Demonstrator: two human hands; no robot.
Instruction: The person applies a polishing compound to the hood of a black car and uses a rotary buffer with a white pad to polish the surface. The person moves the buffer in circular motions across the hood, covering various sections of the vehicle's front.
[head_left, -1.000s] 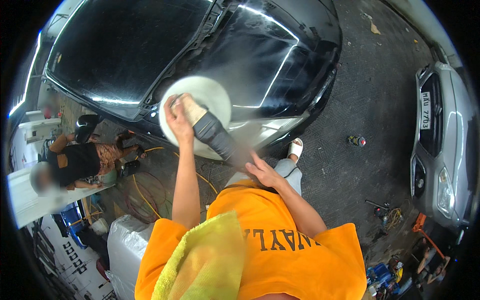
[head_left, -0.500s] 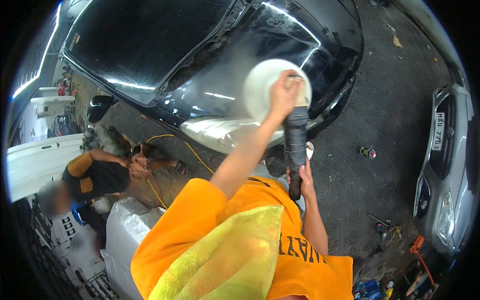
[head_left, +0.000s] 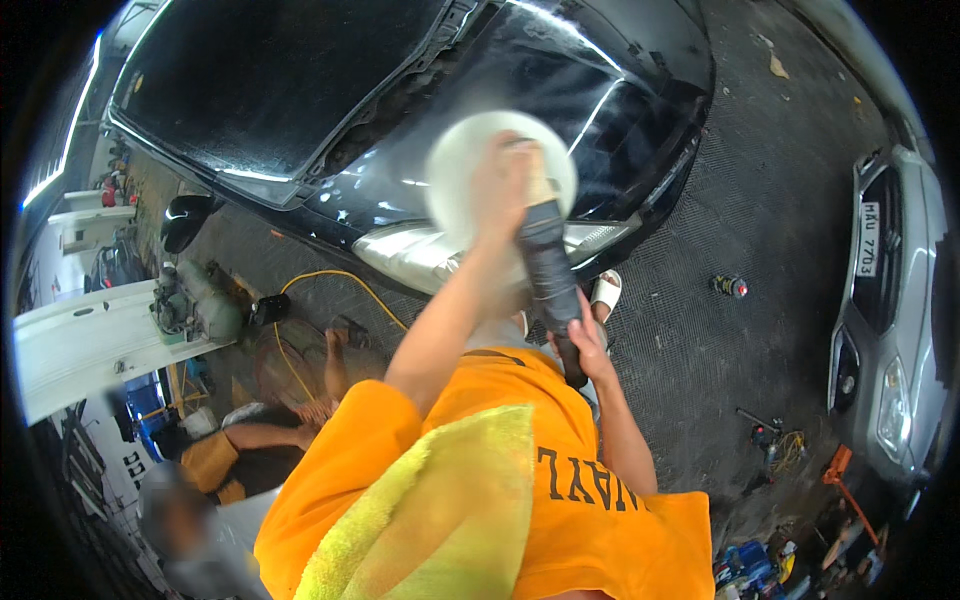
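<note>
A buffing machine with a black-wrapped body and a round white pad is in both my hands. My left hand, slightly blurred, grips its head over the pad. My right hand is wrapped round the rear handle near my waist. The pad lies against the hood of a black car, just behind its headlight; the pad hides the paint beneath. Hazy marks show on the hood. A yellow towel hangs over the front of my orange shirt.
A co-worker crouches close at my lower left. A yellow cord runs over the floor beside a tank and a white panel. At right are a can, a silver car and an orange jack.
The buffing machine and both my hands have moved left across the hood, and its handle now slants more. The co-worker has shifted nearer to me, at the lower left.
</note>
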